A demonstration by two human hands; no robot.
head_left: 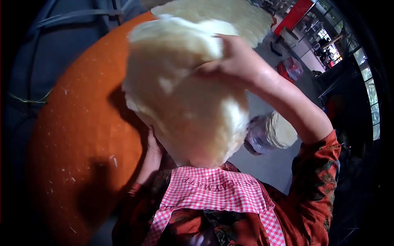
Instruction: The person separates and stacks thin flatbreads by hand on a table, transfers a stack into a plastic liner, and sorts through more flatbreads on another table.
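A large, thin, cream-coloured sheet with browned patches and a ragged edge, like a flatbread [172, 82], is held up in front of my chest and is blurred in places. My right hand [230, 57] is closed on its upper right part, the thumb against the near face. At the lower left edge is my left hand [153, 144], with its fingers mostly hidden behind the sheet. Beyond the held piece, more pale sheets [250, 20] lie at the top of the view.
A big orange rounded surface [78, 123] with small white crumbs fills the left side. On the grey floor to the right stands a stack of round pale sheets [281, 130] beside clear plastic. Farther back are a red item with plastic [291, 67] and a red panel [294, 16].
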